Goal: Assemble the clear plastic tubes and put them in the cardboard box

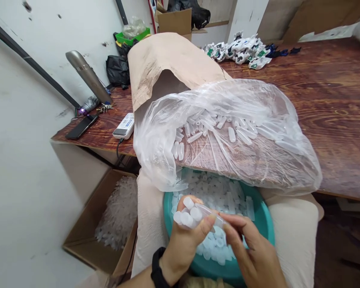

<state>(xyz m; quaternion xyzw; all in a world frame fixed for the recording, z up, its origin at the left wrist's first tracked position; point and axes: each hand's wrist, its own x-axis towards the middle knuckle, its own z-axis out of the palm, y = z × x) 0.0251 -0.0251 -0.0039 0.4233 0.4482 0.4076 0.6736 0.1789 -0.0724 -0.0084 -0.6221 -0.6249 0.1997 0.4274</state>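
Observation:
My left hand, with a black band on its wrist, is closed around several translucent white plastic tubes, their round ends facing left. The fingertips of my right hand pinch the far end of one tube that juts out of the bunch. Both hands are above a teal basin holding many small white caps and tubes. Behind it, a clear plastic bag lies on the table with more tubes inside.
A cardboard box of small translucent pieces stands at lower left. On the wooden table are a phone, a white device with a cable, a steel flask, a beige sheet and a pile of white plastic parts.

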